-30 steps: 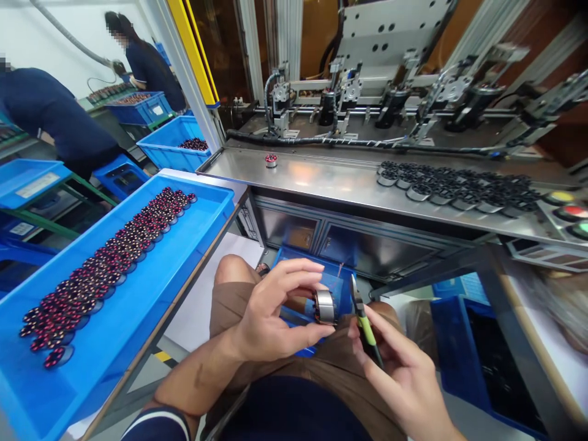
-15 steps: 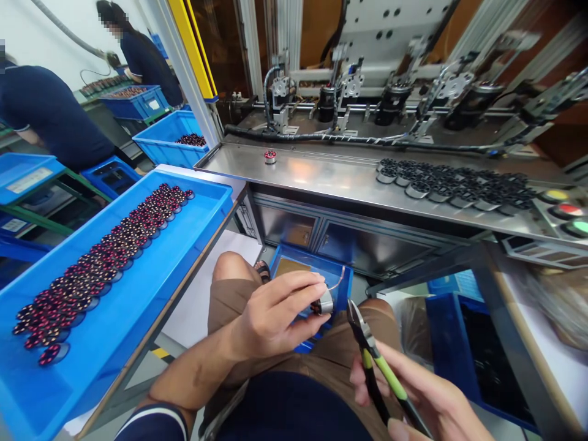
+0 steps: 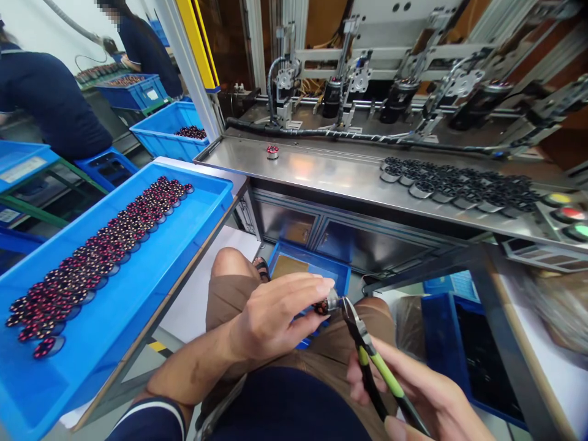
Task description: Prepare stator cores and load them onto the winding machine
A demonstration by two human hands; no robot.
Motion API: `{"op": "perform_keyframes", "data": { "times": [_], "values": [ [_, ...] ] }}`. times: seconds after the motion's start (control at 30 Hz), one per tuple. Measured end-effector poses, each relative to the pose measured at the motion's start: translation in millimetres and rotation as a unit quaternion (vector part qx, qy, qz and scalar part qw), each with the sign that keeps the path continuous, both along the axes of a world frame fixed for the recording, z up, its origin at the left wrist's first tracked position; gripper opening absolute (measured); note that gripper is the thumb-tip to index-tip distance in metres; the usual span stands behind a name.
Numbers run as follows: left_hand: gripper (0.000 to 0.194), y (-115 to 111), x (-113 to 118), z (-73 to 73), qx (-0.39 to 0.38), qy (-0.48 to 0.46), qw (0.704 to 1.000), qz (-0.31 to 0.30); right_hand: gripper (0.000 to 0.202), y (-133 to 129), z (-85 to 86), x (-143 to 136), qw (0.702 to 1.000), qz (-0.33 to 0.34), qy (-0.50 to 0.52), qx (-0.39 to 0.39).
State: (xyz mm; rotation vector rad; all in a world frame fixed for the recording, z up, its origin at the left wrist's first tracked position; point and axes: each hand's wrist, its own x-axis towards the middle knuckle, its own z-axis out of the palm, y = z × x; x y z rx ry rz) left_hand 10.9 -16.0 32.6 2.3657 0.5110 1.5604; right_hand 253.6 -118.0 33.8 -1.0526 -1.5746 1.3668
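My left hand [image 3: 275, 315] pinches a small wound motor stator [image 3: 331, 301] between thumb and fingers above my lap. Its silvery side faces right, and copper-coloured winding shows at its lower left. My right hand [image 3: 413, 383] is wrapped around green-and-black cutting pliers [image 3: 365, 343]. The plier jaws point up and left, slightly parted, right beside the stator. Whether they touch the wire end there is too small to tell.
At left, a blue tray [image 3: 184, 245] holds rows of red-and-black stators. One stator [image 3: 272, 152] and many black cores [image 3: 454, 184] sit on the steel machine ledge [image 3: 321, 168]. Push buttons [image 3: 569, 214] are at right. A blue bin [image 3: 342, 278] stands below. Two people sit at far left.
The stator has turned in my left hand, and the copper wire that stuck up from it no longer shows upright. The plier jaws are now closer to the stator.
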Motion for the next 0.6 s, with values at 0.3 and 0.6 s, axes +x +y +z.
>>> {"op": "perform_keyframes", "data": {
  "times": [0.3,0.6],
  "values": [
    [0.068,-1.0,-2.6,-1.5,-0.021,-0.014,1.0,-0.001,0.058,1.5,0.3,-3.9,1.0,-0.002,-0.003,0.006],
    [0.065,-2.9,-0.9,-1.4,-0.025,-0.026,0.999,-0.008,0.056,-2.9,-3.9,-2.0,0.994,0.004,0.037,-0.105]
  ]
}}
